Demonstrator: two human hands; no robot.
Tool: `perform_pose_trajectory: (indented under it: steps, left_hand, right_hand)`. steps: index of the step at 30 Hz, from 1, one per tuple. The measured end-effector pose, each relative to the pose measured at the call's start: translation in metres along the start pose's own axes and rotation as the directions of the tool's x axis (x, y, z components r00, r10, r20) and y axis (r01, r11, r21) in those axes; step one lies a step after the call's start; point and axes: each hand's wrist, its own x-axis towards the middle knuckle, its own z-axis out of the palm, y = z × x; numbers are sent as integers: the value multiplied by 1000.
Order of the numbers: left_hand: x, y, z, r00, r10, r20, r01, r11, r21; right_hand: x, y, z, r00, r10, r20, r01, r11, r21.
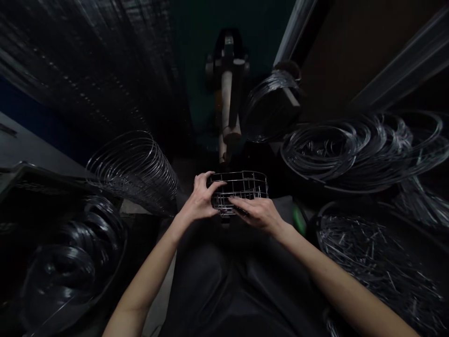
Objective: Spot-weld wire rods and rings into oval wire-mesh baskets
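Note:
A round wire basket [242, 185] of thin metal rods stands in front of me, just below the machine's electrode arm [227, 107]. My left hand [203, 199] grips the basket's left side, thumb and fingers curled over the wires. Against its near right side lies my right hand [257, 213], its fingers bent toward the lower wires. Whether a loose piece of wire sits between those fingertips is too dark to make out.
Wire rings [133, 164] stack at the left, above a crate [24, 171] of more rings. Rings hang from a peg [291, 96] at upper right. A basin [336, 187] holds wire hoops; below it another tub [324, 210] holds short wire pieces. A green object [299, 220] is beside my lap.

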Motion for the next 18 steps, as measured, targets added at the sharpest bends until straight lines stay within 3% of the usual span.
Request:
perform_pose_trajectory:
  steps: [5,18]
  left_hand:
    - [8,-10,2,1000,-8,-10,8,999,-46]
    - [28,-26,-1,997,-60,-56,55,995,-78]
  right_hand:
    - [12,12,2,998,-55,-38,57,997,58]
    - [42,29,-4,997,-63,-36,66,995,75]
